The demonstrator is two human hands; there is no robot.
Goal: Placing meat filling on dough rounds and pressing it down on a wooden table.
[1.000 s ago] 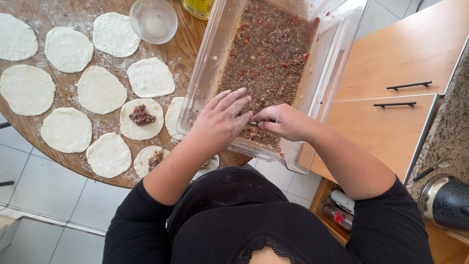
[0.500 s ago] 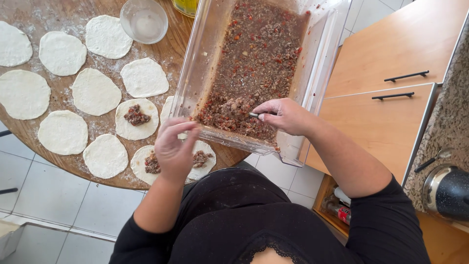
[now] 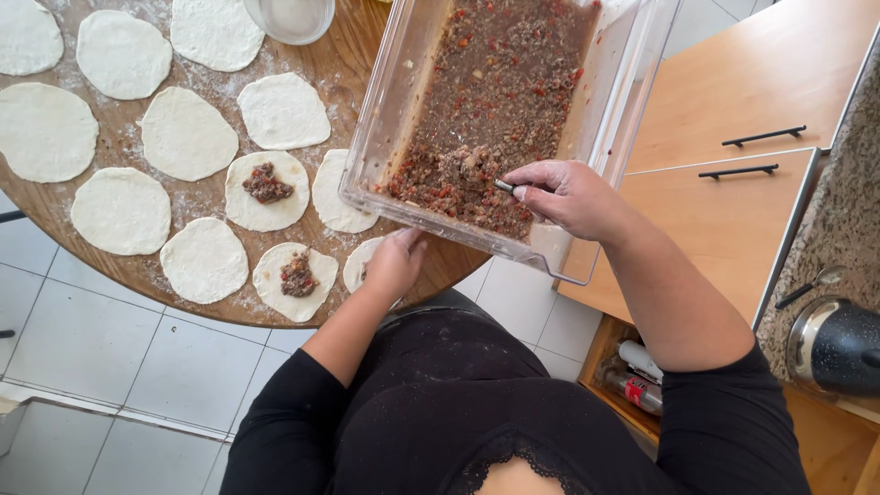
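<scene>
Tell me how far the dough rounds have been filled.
Done: two rounds carry meat filling, one mid-table, one at the near edge. In hand: the left hand rests on a third round while the right hand holds a utensil in the filling tub. Left: the remaining rounds, like this, lie bare.

Head view, looking down. Right hand (image 3: 570,194) at 2 o'clock, fingers closed on a small metal utensil (image 3: 505,187) whose tip sits in the minced meat filling (image 3: 500,101). The filling fills a clear plastic container (image 3: 390,119) at 12 o'clock, tilted, overhanging the edge of the round wooden table (image 3: 362,55). Left hand (image 3: 396,261) near centre, just below the container's near wall, fingers over a dough round (image 3: 359,266) at the table's edge, partly hidden. Two dough rounds carry filling: one (image 3: 267,190) at 10 o'clock, one (image 3: 295,280) nearer the edge. Plain rounds (image 3: 188,133) spread toward 9–11 o'clock. Glass bowl (image 3: 289,16) at 11 o'clock. Dark pot (image 3: 836,346) at 3 o'clock.
</scene>
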